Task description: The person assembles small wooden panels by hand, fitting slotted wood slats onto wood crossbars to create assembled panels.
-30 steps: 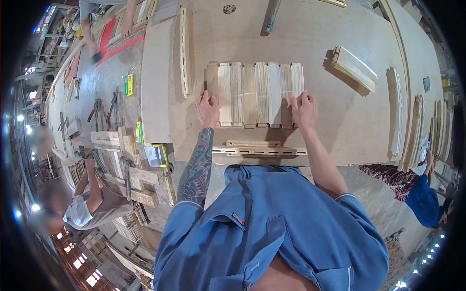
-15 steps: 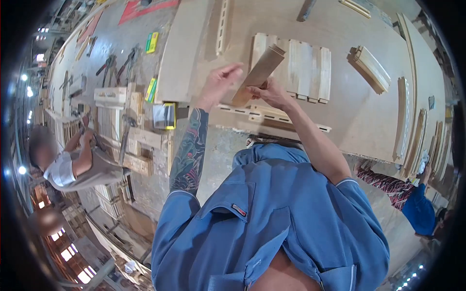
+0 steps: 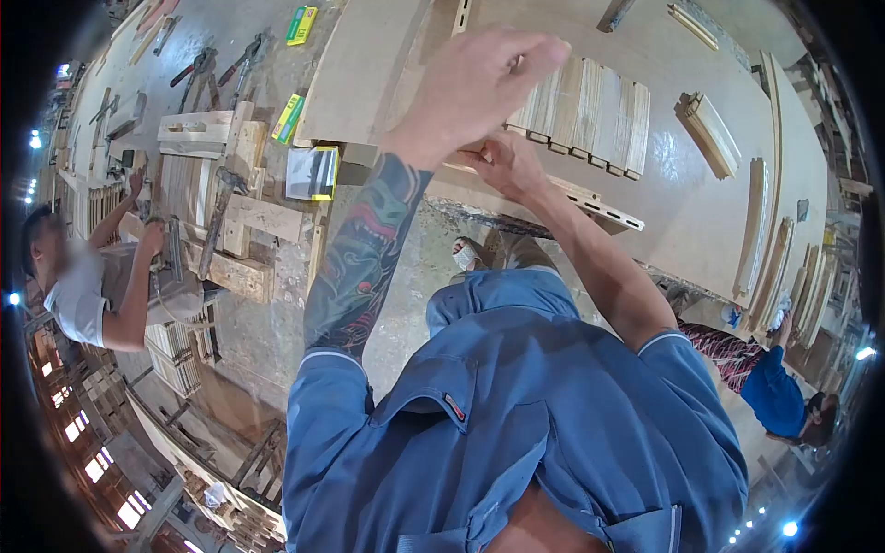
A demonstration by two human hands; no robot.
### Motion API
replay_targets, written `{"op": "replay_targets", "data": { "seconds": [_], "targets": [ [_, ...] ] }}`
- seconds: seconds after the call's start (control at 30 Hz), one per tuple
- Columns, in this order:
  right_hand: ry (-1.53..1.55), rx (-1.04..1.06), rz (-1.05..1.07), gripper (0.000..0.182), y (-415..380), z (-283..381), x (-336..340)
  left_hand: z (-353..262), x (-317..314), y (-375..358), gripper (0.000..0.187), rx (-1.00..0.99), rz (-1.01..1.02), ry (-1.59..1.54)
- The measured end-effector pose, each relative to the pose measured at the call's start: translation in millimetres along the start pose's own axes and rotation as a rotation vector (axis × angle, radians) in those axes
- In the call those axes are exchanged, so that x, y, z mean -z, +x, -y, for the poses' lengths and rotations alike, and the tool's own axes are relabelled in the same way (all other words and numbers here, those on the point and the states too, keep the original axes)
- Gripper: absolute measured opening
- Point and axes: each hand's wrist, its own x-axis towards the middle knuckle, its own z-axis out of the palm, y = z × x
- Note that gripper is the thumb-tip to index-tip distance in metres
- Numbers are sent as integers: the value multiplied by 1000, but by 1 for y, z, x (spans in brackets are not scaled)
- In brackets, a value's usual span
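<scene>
At the far left a co-worker [image 3: 83,276] in a white shirt is crouching on the floor, both arms reaching toward a stack of wooden frames [image 3: 217,198] lying there. Farther up on the floor, pliers [image 3: 217,64] and a green and yellow box [image 3: 300,23] are lying loose. A yellow-edged tool [image 3: 312,172] is sitting just beside the near left corner of the desk [image 3: 701,212].

The left hand [image 3: 475,83] is hanging raised close to the camera, fingers curled loosely together and the tattooed forearm running down from it; it is covering what lies behind it, so whether it is gripping anything cannot be told. Just below and to the right, the right hand [image 3: 507,166] is sitting at the near edge of the desk with its fingers bent, touching the near ends of the row of slats [image 3: 590,111]; whether it is pinching one cannot be told.

The slats are lying flat on the desk, side by side and touching, each with its long axis running from the near edge away toward the far side, the row itself stretching across to the right. A slotted strip [image 3: 599,205] is lying along the desk edge just beneath them.

Farther right, a small bundle of boards [image 3: 710,134] is lying tilted, well apart from the row. Curved wooden pieces [image 3: 770,267] are leaning at the desk's right edge, and another person in blue [image 3: 774,392] is crouching below them.
</scene>
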Motion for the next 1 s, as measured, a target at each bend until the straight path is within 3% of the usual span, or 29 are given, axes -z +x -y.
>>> {"op": "replay_targets", "data": {
  "seconds": [0.07, 0.1, 0.13, 0.17, 0.3, 0.37, 0.43, 0.53, 0.6, 0.67, 0.7, 0.77, 0.9, 0.97, 1.0],
  "targets": [
    [48, 24, -26, 29, -1, -6, -6, 7, -10, 3, 42, -188, -20, 343],
    [120, 159, -160, 30, -4, 9, -4, 9, -14, 2, 42, -190, -14, 333],
    [189, 293, -293, 31, -6, 17, -4, 8, -20, -3, 42, -71, 95, 514],
    [183, 283, -299, 31, -3, 15, -5, 7, -25, -4, 42, 45, 205, 695],
    [-67, 230, -201, 31, -4, -4, -17, 2, -29, -5, 41, 49, 204, 714],
    [86, 235, -179, 33, -5, 5, -12, 1, -31, -11, 39, 38, 178, 771],
    [-35, 369, -193, 34, -5, 8, -4, 1, -25, -19, 38, 40, 187, 791],
    [-171, 199, -8, 35, 2, -4, -3, 1, -26, -21, 37, 24, 173, 808],
    [-32, 162, 128, 39, -4, -20, 21, 0, -28, -21, 37, -1, 157, 804],
    [-299, -163, 215, 54, 19, -26, 64, 0, -29, -21, 37, 42, 145, 834],
    [-296, -159, 215, 54, 30, -40, 55, -3, -29, -21, 37, 43, 145, 839],
    [-837, -181, -394, 65, 42, -81, 9, -11, -30, -22, 39, 74, 143, 842],
    [-709, -118, -324, 71, 53, -76, -40, -5, -30, -24, 39, 47, 153, 879],
    [-396, -303, -409, 70, 56, -50, -28, -4, -27, -24, 38, -89, 90, 878],
    [-481, -422, -427, 68, 65, -50, -25, -5, -26, -22, 38, -84, 89, 875]
  ]
}}
